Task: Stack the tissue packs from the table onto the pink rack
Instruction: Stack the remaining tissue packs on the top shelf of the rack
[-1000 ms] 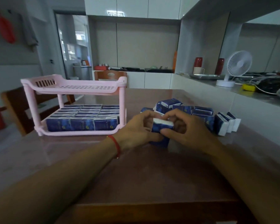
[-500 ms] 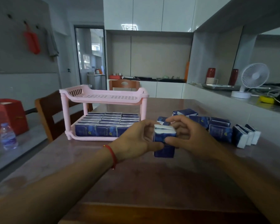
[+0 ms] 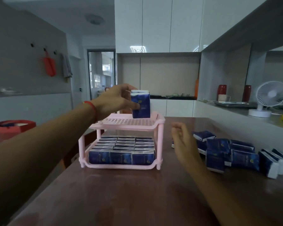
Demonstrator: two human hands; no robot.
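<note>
Gripping a blue tissue pack (image 3: 140, 104) upright in the left hand (image 3: 116, 101) at the centre of the frame, thumb across its front face and fingers curled behind, the pack's lower edge sitting at or just above the perforated top shelf (image 3: 126, 122) of the pink rack (image 3: 121, 141); impossible to tell whether touching it. Hovering open with the right hand (image 3: 184, 142) right of centre, fingers loosely spread and holding nothing, just to the right of the rack and just left of the loose tissue packs (image 3: 232, 152). Lying in a jumbled heap on the brown counter (image 3: 137, 193) at the right of the frame, those loose packs, some upright, some on their sides showing white ends. Filling the rack's lower shelf (image 3: 121, 166) below the centre of the frame, rows of stored packs (image 3: 122, 149) standing close together. Wearing a red bracelet (image 3: 92, 108) on the left wrist. Standing on the pale ledge at the right edge of the frame, a small white fan (image 3: 268, 98). Hanging on the wall in the upper left of the frame, a red bag (image 3: 49, 66).
</note>
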